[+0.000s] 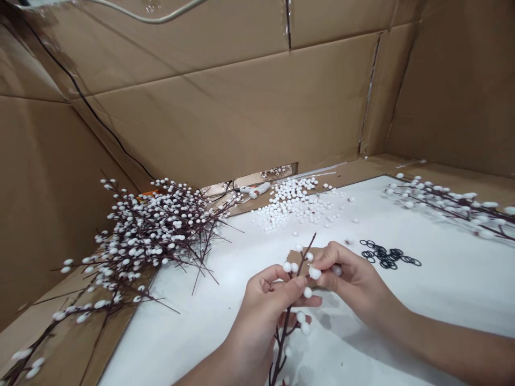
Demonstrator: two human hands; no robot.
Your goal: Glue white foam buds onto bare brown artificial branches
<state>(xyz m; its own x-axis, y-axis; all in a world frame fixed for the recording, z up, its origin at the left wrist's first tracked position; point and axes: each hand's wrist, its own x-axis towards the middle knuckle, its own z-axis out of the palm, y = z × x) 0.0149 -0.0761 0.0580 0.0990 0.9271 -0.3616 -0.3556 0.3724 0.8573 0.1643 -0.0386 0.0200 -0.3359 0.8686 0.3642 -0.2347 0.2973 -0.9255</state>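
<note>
The left hand (265,305) and the right hand (348,276) are close together, near the person. Both curl up tight to pinch. The left arm (213,367) comes up from the near side, and the right arm (446,343) comes in from the right.

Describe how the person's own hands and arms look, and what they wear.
The left hand and right hand are bare, with no gloves, and no ring or watch shows. The left forearm and right forearm are bare too, and no sleeve comes into view.

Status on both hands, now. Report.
Left hand gripping brown berry stem. Right hand pinching white berry. Black rings off to the right, not touching.
</note>
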